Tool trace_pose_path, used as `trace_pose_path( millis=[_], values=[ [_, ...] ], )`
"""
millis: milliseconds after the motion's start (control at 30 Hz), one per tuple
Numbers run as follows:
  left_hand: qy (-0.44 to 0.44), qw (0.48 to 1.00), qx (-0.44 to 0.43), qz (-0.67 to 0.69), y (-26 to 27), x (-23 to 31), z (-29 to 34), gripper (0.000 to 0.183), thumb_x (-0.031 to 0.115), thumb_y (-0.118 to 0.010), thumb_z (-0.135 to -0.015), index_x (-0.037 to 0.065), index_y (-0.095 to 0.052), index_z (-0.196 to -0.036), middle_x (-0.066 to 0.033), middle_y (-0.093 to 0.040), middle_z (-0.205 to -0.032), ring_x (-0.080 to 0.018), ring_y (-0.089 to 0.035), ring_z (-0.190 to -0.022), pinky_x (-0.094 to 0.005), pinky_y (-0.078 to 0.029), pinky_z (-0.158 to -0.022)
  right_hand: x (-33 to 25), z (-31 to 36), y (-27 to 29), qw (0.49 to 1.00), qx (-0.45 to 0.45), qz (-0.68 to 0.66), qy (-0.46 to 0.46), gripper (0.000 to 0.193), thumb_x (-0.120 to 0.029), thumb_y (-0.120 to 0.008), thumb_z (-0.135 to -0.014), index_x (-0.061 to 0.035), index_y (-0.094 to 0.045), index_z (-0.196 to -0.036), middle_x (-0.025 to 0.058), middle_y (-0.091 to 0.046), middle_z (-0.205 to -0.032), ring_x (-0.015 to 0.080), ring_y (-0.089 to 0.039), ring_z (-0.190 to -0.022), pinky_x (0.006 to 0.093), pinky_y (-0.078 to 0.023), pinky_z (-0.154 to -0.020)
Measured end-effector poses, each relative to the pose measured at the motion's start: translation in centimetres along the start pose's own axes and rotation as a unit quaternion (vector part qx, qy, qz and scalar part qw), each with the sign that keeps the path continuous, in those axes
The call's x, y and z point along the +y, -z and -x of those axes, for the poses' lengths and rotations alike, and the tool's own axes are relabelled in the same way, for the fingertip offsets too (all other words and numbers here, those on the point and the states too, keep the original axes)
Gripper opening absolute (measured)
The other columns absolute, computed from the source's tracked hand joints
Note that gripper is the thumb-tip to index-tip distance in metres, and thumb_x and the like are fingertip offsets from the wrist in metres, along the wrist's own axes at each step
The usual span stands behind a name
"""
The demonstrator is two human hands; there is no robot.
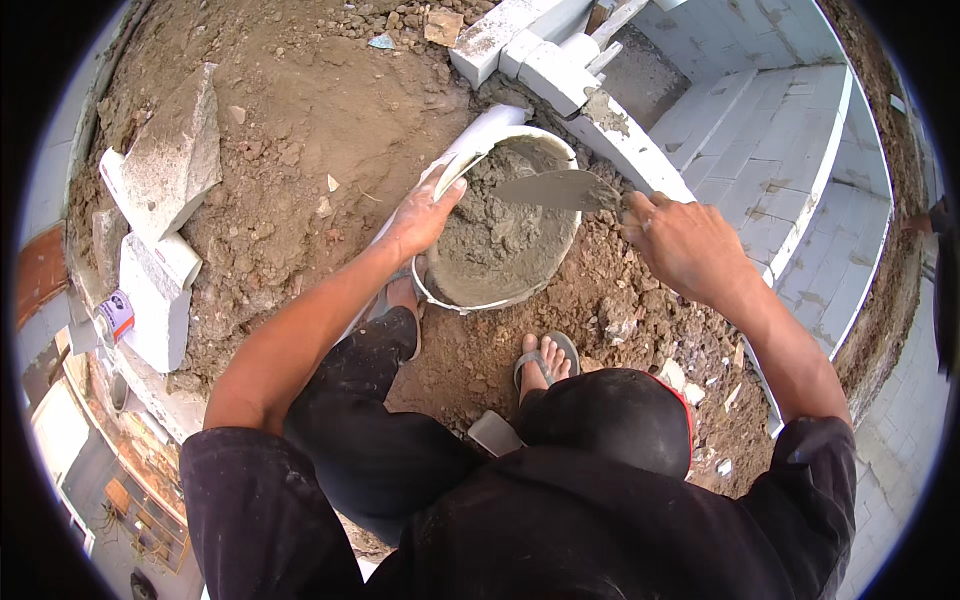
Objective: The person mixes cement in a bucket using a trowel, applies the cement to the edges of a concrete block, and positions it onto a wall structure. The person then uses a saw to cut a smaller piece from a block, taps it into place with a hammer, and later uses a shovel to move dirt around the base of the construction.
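1. Left hand: closed on the upper-left rim of the white bucket, thumb on the rim, fingers partly hidden.
2. Right hand: wrapped around the handle of the trowel; grip mostly covers the handle. Blade points left, across the bucket mouth from its right rim. Cannot tell if the blade touches the mix.
3. Mortar: grey, wet, lumpy, inside the bucket, with a heap toward the far side. More is smeared on the blade near the handle end.
4. Bucket stands on the dirt ground, just beside the ground's right edge, where the block wall runs. Mouth faces up.
5. Feet in sandals on the ground: left foot just beside the bucket, right foot nearer the body.
6. Wall top: a mortar patch on it, past the bucket. Beyond the wall, a sunken space lined with pale blocks.
7. Ground's left edge: broken white blocks, with a purple-and-white can beside the lower one.
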State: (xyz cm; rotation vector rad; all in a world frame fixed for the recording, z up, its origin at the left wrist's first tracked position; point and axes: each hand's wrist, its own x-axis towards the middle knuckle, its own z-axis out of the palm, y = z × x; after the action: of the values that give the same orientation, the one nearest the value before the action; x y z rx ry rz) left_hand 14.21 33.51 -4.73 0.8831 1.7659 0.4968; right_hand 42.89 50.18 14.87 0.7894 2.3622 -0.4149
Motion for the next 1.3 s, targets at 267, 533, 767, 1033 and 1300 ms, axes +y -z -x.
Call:
trace_pose_path(
  millis=[267,533,767,1033,1300],
  values=[
    [-0.026,0.995,0.095,0.021,-3.8,3.2,1.8,0.068,0.052,-0.054,-0.101,0.006,-0.049,-0.150,-0.0229,-0.063,-0.137,-0.0387,-0.058,-0.128,-0.0398,-0.042,-0.109,-1.9,-10.4,-21.7,0.989,0.039,-0.075,0.121,0.032,-0.022,-0.051,-0.103,0.0038,-0.059,-0.120,0.0225,-0.072,-0.082,0.0392,-0.073,-0.073,0.0479,-0.061,-0.070],
    [-0.114,0.965,0.234,-0.008,-6.5,0.4,3.4,0.063,0.047,-0.055,-0.102,0.003,-0.050,-0.148,-0.0266,-0.064,-0.131,-0.0386,-0.060,-0.126,-0.0420,-0.044,-0.106,-4.7,-9.8,-23.6,0.901,0.009,-0.374,0.221,0.048,-0.040,-0.053,-0.105,0.0043,-0.067,-0.094,0.0268,-0.066,-0.080,0.0416,-0.066,-0.076,0.0502,-0.051,-0.074],
    [0.018,0.967,0.253,0.025,-1.4,-6.7,4.1,0.071,0.062,-0.050,-0.101,-0.002,-0.065,-0.128,-0.0201,-0.070,-0.103,-0.0278,-0.062,-0.095,-0.0407,-0.048,-0.089,-0.8,-5.7,-18.6,0.898,-0.095,-0.397,0.162,0.042,-0.034,-0.051,-0.104,0.0032,-0.063,-0.119,0.0249,-0.069,-0.104,0.0374,-0.067,-0.096,0.0467,-0.051,-0.090],
    [0.086,0.959,0.261,0.064,1.0,-8.8,5.0,0.077,0.067,-0.049,-0.099,-0.003,-0.066,-0.126,-0.0232,-0.069,-0.106,-0.0321,-0.061,-0.099,-0.0436,-0.046,-0.093,1.3,-1.0,-7.3,0.933,0.102,-0.345,0.027,0.036,-0.031,-0.053,-0.101,0.0046,-0.059,-0.108,0.0277,-0.067,-0.090,0.0443,-0.068,-0.083,0.0511,-0.053,-0.079],
    [0.046,0.957,0.275,0.077,-0.8,-9.3,2.4,0.065,0.054,-0.052,-0.102,-0.006,-0.070,-0.115,-0.0285,-0.069,-0.095,-0.0392,-0.065,-0.090,-0.0462,-0.048,-0.087,2.8,-13.4,-14.9,0.944,0.213,-0.158,-0.195,0.037,-0.022,-0.058,-0.095,0.0054,-0.058,-0.119,0.0274,-0.069,-0.099,0.0441,-0.070,-0.090,0.0528,-0.056,-0.083]
  ],
)
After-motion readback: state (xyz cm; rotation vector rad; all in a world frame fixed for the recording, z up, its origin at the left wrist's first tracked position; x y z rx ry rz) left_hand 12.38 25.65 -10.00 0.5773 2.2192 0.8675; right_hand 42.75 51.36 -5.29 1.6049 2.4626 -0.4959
